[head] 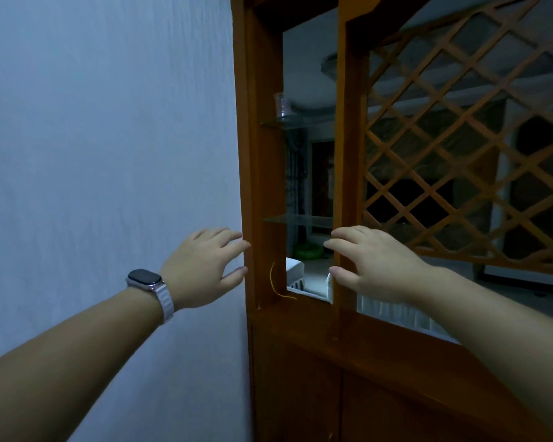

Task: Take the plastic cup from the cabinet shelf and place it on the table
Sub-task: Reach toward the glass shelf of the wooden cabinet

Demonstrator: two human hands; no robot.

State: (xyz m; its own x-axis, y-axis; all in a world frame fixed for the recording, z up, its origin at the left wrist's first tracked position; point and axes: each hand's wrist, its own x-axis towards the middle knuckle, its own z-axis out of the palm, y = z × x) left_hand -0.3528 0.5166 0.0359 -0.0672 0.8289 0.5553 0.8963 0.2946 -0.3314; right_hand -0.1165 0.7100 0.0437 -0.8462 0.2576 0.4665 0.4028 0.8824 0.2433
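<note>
Reaching up, barely started: plastic cup [282, 105] sits untouched on the upper glass shelf [296, 122]; left hand [205, 266] and right hand [372, 263] spread, empty, well below. No desk visible.

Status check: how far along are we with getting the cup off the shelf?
Nothing is done yet: the plastic cup stands untouched on the upper glass shelf. In hand: the left hand and right hand are open and empty, well below the cup. Left: reaching up, grasping, carrying it to a table, which is not in view.
</note>
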